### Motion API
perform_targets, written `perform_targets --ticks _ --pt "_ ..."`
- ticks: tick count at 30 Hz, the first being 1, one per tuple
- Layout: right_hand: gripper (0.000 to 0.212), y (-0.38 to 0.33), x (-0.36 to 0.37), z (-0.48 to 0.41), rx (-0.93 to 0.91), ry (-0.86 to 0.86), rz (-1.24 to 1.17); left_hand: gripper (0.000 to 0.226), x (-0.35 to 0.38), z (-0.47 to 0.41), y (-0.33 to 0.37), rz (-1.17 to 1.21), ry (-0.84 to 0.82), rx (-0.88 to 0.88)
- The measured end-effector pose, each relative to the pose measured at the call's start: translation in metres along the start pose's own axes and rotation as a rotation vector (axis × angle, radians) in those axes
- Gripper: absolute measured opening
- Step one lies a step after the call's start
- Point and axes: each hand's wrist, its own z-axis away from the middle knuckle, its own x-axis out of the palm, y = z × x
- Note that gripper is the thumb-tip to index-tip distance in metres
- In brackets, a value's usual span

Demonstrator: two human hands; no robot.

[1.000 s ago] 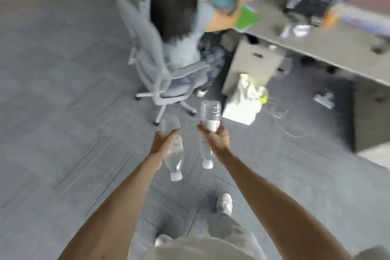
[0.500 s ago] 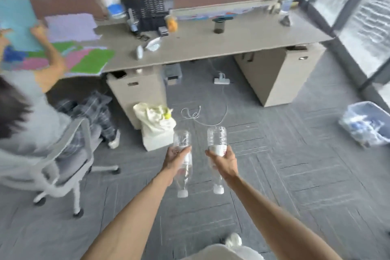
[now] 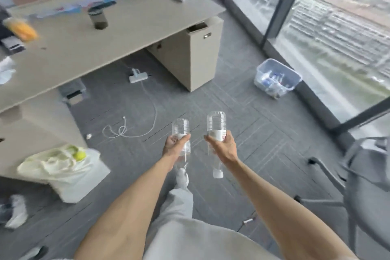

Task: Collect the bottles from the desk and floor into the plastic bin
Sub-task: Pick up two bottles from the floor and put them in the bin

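Two bare arms reach forward over grey carpet. The left hand (image 3: 175, 148) is wrapped round the left bottle (image 3: 180, 128), and the right hand (image 3: 224, 148) round the right bottle (image 3: 216, 122) — both clear, cap-down, side by side, not touching. The bin (image 3: 283, 67) sits on the floor ahead-right by the window (image 3: 337, 27), near the desk (image 3: 126, 27) — some bottles already inside.

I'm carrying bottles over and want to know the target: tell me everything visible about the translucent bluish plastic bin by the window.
The translucent pale blue plastic bin is rectangular and open-topped, with rounded corners and a thicker rim. It stands upright on the grey carpet floor, close to the glass window wall. Inside lie several blurred clear bottles with blue and red bits. Nobody touches it.
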Motion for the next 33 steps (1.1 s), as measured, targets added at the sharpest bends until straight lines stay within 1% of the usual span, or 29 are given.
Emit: perform_targets --ticks 2,5,7,9,14,19,21,23,26,29,33 --pt "0.037 -0.014 -0.009 -0.033 0.006 0.055 -0.013 0.059 0.021 -0.041 0.026 -0.019 -0.046 -0.002" --pt "0.040 -0.039 -0.023 -0.084 0.053 0.184 -0.062 0.062 0.054 -0.100 0.074 -0.080 -0.143 0.026" --pt "0.041 -0.057 -0.032 -0.114 0.066 0.255 -0.070 0.072 0.073 -0.130 0.110 -0.153 -0.211 0.058" --pt "0.046 -0.074 -0.042 -0.140 0.070 0.300 -0.083 0.078 0.095 -0.160 0.141 -0.214 -0.269 0.081" --pt "0.056 -0.106 -0.066 -0.210 0.097 0.429 -0.130 0.075 0.158 -0.209 0.209 -0.339 -0.374 0.145" --pt "0.066 -0.114 -0.100 -0.291 0.156 0.513 -0.207 0.086 0.229 -0.264 0.265 -0.454 -0.451 0.178" --pt "0.070 -0.115 -0.119 -0.330 0.172 0.543 -0.243 0.076 0.264 -0.285 0.291 -0.487 -0.475 0.205" --pt "0.064 -0.122 -0.142 -0.369 0.190 0.567 -0.265 0.070 0.300 -0.308 0.316 -0.514 -0.494 0.212" --pt "0.047 -0.134 -0.183 -0.430 0.204 0.594 -0.275 0.073 0.358 -0.341 0.363 -0.559 -0.497 0.234" --pt "0.047 -0.148 -0.230 -0.493 0.209 0.569 -0.260 0.072 0.413 -0.372 0.407 -0.566 -0.489 0.248" --pt "0.046 -0.166 -0.281 -0.556 0.197 0.576 -0.278 0.074 0.475 -0.408 0.452 -0.645 -0.514 0.261"
